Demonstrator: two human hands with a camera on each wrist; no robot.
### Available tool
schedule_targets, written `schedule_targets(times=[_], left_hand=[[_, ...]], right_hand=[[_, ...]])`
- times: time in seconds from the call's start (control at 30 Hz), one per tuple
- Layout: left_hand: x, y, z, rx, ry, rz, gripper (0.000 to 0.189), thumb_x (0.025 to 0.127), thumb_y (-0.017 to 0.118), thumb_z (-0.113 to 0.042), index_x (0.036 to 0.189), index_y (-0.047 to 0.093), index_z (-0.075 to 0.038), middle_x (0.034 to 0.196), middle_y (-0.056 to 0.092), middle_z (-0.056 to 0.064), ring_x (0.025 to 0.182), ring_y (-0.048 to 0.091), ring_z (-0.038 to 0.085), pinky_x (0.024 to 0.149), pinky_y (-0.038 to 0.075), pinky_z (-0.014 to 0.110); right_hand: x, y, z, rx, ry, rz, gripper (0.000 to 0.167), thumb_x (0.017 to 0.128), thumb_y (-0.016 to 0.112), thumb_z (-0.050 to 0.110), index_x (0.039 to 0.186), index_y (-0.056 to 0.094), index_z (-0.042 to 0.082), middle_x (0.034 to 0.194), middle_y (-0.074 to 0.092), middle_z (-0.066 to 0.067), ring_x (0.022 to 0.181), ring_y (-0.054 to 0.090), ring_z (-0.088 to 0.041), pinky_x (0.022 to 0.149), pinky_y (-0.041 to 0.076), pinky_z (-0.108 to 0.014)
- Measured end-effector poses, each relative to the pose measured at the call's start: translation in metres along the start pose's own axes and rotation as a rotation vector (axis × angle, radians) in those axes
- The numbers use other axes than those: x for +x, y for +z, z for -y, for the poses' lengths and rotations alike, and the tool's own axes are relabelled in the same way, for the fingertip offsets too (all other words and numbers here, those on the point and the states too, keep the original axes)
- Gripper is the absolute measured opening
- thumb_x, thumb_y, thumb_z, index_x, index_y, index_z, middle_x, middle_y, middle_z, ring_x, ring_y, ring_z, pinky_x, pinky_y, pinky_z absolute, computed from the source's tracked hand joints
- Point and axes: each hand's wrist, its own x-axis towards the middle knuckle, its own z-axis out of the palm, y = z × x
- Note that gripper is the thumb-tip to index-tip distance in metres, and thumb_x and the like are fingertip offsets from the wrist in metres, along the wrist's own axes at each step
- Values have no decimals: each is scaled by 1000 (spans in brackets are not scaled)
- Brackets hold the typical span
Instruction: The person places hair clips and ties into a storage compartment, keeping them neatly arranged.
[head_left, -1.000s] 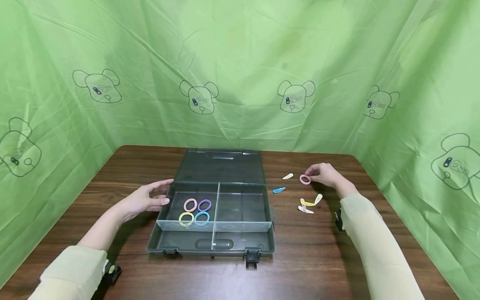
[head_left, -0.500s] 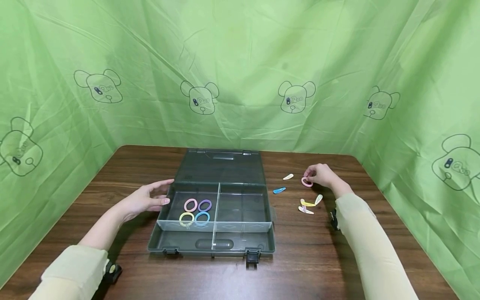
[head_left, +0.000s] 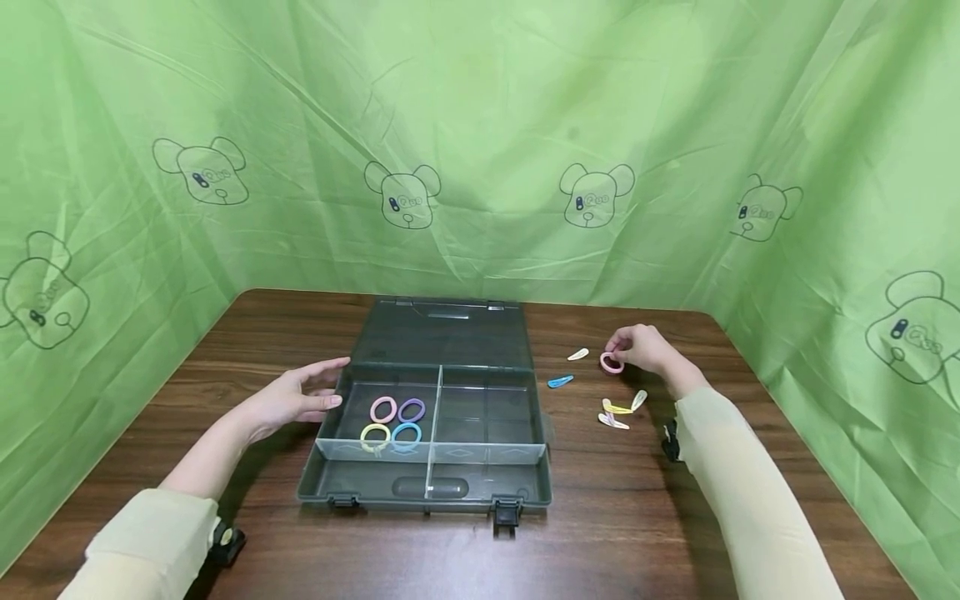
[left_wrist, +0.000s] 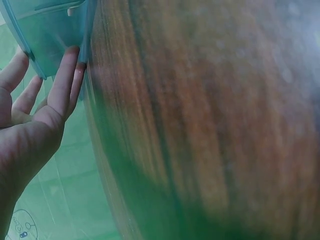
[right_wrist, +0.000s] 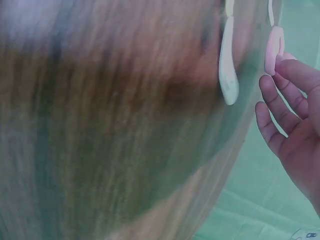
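At the right of the head view, my right hand (head_left: 647,350) pinches a pink hair tie (head_left: 602,364) between thumb and fingertips, at or just above the table. In the right wrist view the same pink tie (right_wrist: 270,52) stands at the fingertips; the other fingers are spread. My left hand (head_left: 288,402) rests against the left wall of a grey plastic box (head_left: 487,408), fingers spread and loosely bent. Pink (head_left: 372,410), purple (head_left: 402,414), yellow (head_left: 363,437) and blue (head_left: 394,437) hair ties lie in its back left compartment.
The box's lid (head_left: 450,337) lies folded back. Between box and right hand lie a white hair clip (head_left: 578,354) and a blue clip (head_left: 560,382). Nearer is a small cluster with a yellow clip (head_left: 619,409). A green curtain (head_left: 495,125) surrounds the table's far edges.
My right hand has shifted slightly with the pink hair tie, which dipped and tilted flatter, then came up a little. My left hand stays against the box.
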Motion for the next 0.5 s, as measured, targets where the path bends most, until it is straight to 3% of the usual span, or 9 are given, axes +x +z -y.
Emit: schedule_targets(times=[0.1, 0.27, 0.5], left_hand=[[0, 0, -1, 7, -7, -2, 73, 91, 62, -9, 151, 20, -9, 147, 22, 33, 122, 47, 40, 91, 52, 41], [-1, 0, -1, 7, -11, -3, 73, 91, 63, -11, 151, 20, -9, 147, 21, 33, 121, 47, 39, 91, 52, 42], [-2, 1, -4, -2, -17, 0, 75, 90, 64, -13, 151, 20, -9, 147, 21, 33, 121, 47, 40, 92, 52, 42]], right_hand=[[1, -3, 7, 30, -20, 5, 3, 79, 72, 8, 82, 70, 9, 74, 69, 2, 71, 59, -10, 68, 46, -29], [3, -9, 24, -10, 34, 55, 5, 81, 71, 6, 86, 70, 8, 79, 70, 0, 75, 60, -13, 72, 47, -32], [2, -20, 52, -1, 17, 85, 6, 82, 69, 7, 88, 70, 9, 78, 70, -1, 69, 59, -12, 67, 45, -27]])
